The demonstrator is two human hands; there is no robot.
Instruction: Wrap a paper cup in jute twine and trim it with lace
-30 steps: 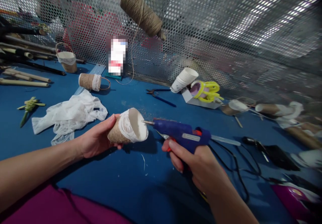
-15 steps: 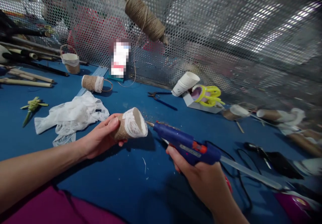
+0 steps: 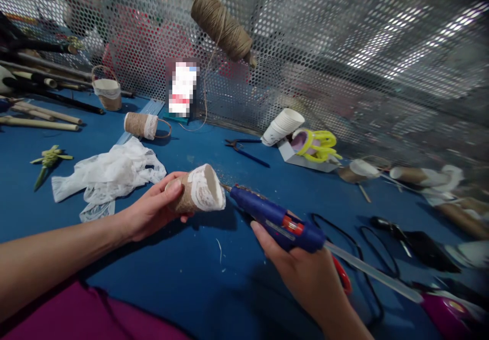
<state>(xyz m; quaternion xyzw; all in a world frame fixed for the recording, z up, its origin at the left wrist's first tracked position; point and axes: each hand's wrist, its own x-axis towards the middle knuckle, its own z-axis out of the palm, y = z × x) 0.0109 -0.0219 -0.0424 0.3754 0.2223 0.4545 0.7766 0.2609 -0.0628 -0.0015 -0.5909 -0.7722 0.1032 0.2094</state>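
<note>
- Twine-wrapped cup (image 3: 183, 197): raised above the blue surface (image 3: 171, 289), tipped on its side, mouth facing right; white lace band around the rim end.
- Left hand (image 3: 155, 207): grasping the cup near its base, thumb on the near side, fingertips showing below.
- Right hand (image 3: 301, 273): wrapped around a blue glue gun (image 3: 271, 215); its trigger is hidden from view.
- Nozzle points left, right by the cup's mouth; cannot tell whether it touches the rim. Clear glue stick (image 3: 376, 271) juts from the gun's rear.
- Left of the cup: crumpled white lace (image 3: 114, 172), beyond the left forearm. Farther back, one small twine basket (image 3: 139, 126) on its side, another basket (image 3: 109, 98) upright.
- Behind the cup and gun: open pliers (image 3: 250, 156), with leaning stacked paper cups (image 3: 282, 125) just beside them.
- Back: perforated metal screen (image 3: 313, 49); twine spool (image 3: 221, 24) slants before it, strand trailing down.
- Right: black cable (image 3: 357, 248), looped on the surface.
</note>
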